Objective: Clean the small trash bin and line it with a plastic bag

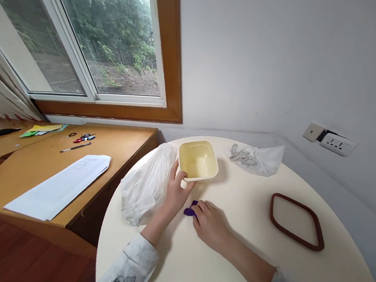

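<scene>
My left hand (pixel 177 191) grips the near left rim of a pale yellow square plastic container (pixel 198 160), thumb and fingers pinching its wall. The container's open top tilts toward me, and its inside shows nothing in it. Closer to me, my right hand (pixel 212 227) is closed on a small purple cloth (pixel 190 211) at the table surface. Part of the cloth sticks out beyond the fingers; the rest is hidden under the hand.
On the round cream table (pixel 244 206) lie a white plastic bag (pixel 145 185) at left, a clear bag with grey contents (pixel 252 157) at back right, and a brown rounded-square frame (pixel 295 221) at right. A wooden desk (pixel 118 143) bearing papers (pixel 62 186) adjoins on the left.
</scene>
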`<action>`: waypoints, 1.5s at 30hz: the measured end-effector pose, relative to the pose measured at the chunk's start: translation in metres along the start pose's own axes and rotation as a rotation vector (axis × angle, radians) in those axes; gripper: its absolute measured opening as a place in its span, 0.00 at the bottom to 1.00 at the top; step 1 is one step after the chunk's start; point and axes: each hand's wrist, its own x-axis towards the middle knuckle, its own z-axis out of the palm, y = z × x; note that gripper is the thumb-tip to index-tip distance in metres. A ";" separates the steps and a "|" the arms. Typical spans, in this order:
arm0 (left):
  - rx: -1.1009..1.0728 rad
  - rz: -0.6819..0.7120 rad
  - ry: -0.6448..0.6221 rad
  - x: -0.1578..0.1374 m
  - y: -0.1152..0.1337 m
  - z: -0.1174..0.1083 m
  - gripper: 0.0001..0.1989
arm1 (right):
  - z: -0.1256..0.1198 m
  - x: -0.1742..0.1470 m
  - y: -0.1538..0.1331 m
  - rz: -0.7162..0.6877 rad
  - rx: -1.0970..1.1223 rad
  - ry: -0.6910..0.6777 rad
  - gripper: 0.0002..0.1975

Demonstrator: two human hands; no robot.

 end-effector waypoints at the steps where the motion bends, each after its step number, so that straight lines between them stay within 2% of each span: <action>1: 0.011 0.015 -0.001 -0.004 0.000 0.000 0.06 | -0.003 -0.004 0.003 0.022 0.078 0.006 0.12; 4: 0.043 0.084 -0.022 -0.012 0.000 0.001 0.05 | -0.011 -0.014 0.015 0.180 0.512 0.025 0.10; 8: 0.065 0.105 -0.023 -0.014 -0.001 0.002 0.05 | -0.020 -0.024 0.034 0.507 1.219 0.023 0.11; 11: 0.059 0.099 -0.021 -0.014 -0.003 0.002 0.05 | -0.030 -0.033 0.040 0.653 1.584 0.068 0.11; 13: 0.055 0.107 -0.018 -0.015 -0.003 0.001 0.06 | -0.037 -0.039 0.040 0.702 1.690 0.077 0.12; 17: 0.060 0.127 -0.012 -0.016 -0.001 0.001 0.06 | -0.044 -0.046 0.039 0.813 1.715 0.125 0.11; 21: 0.058 0.136 -0.041 -0.019 0.004 0.001 0.06 | -0.048 -0.047 0.044 0.826 1.724 0.207 0.12; 26: 0.058 0.192 -0.046 -0.023 0.009 0.004 0.06 | -0.059 -0.046 0.051 0.789 1.626 0.347 0.12; 28: 0.057 0.206 -0.040 -0.024 0.010 0.005 0.06 | -0.067 -0.047 0.052 0.790 1.547 0.332 0.12; 30: 0.055 0.218 -0.028 -0.024 0.011 0.006 0.07 | -0.076 -0.050 0.054 0.800 1.500 0.235 0.13; 34: 0.042 0.223 -0.022 -0.024 0.013 0.007 0.06 | -0.092 -0.056 0.062 0.817 1.386 -0.045 0.14; 36: 0.032 0.227 -0.028 -0.024 0.014 0.007 0.07 | -0.095 -0.059 0.068 0.786 1.147 -0.131 0.14; 38: 0.024 0.228 -0.032 -0.023 0.014 0.007 0.07 | -0.093 -0.062 0.074 0.749 0.814 -0.151 0.14; 42: 0.017 0.236 -0.025 -0.022 0.013 0.008 0.08 | -0.081 -0.068 0.081 0.657 0.241 -0.046 0.20; 45: 0.009 0.238 -0.016 -0.022 0.013 0.008 0.07 | -0.070 -0.073 0.084 0.580 0.008 0.048 0.17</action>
